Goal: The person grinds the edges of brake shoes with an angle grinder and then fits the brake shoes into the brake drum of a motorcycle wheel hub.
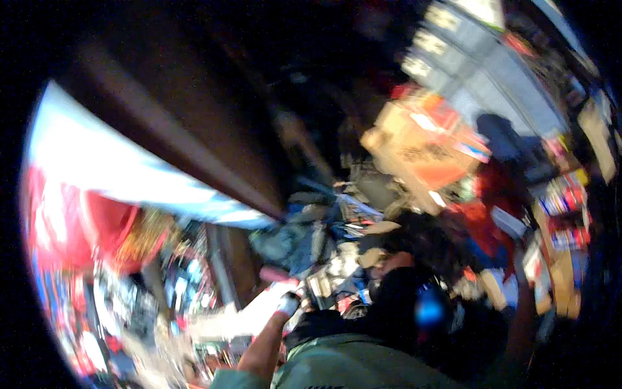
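Motion smears the whole head view. My left forearm rises from the lower edge to my left hand [295,292], which has a dark band at the wrist. A blurred pink thing [276,274] lies just beyond that hand; its fingers cannot be made out. On the right, my right arm runs up in shadow to my right hand [520,259]. Close to its fingers is a pale flat rectangular thing [509,222]; whether the hand holds it is too blurred to tell. Red cloth-like material [479,223] lies beside it.
An open-looking brown cardboard box [421,146] stands ahead, with grey bins or drawers [479,78] behind. Bright packages [564,207] are stacked at right. A dark beam [162,123] slants across the left, above a large red container [78,227]. Mixed clutter [337,259] fills the middle.
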`<state>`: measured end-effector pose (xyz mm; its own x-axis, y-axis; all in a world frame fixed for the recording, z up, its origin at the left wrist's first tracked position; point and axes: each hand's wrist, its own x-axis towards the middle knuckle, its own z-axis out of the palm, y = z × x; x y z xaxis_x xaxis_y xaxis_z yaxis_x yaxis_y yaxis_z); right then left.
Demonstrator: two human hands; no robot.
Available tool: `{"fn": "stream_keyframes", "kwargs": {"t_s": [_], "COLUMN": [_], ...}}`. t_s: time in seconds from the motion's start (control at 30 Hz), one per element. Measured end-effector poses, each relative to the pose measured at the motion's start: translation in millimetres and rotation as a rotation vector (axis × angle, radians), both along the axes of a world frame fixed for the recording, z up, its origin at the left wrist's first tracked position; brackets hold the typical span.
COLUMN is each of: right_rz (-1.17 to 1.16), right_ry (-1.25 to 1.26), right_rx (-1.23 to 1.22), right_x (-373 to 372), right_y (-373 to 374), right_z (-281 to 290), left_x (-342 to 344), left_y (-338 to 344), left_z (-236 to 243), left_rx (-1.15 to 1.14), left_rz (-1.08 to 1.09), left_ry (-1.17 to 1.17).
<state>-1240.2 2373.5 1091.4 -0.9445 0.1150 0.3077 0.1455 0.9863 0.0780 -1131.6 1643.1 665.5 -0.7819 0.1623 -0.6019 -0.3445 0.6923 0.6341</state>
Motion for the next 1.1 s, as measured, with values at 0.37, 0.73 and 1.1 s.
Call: {"fn": "stream_keyframes", "kwargs": {"t_s": [0.37, 0.73, 1.1], "right_rz": [0.501, 0.441, 0.69], "right_ry": [-1.021, -1.692, -1.796], "right_rx": [-1.309, -1.097, -0.411], "right_x": [-65.7, 118.0, 167.0], "right_y": [-354.9, -656.5, -795.6], "right_z": [-210.0, -271.7, -257.3], "left_x": [48.4, 232.9, 572.2], "left_y": [-3.0, -84.6, -276.1], "left_z": [109.6, 109.6, 68.2], "left_rx": [0.282, 0.561, 0.245], "left_rz": [0.509, 1.31, 3.164], "left_ry": [0.042, -0.163, 0.651]}}
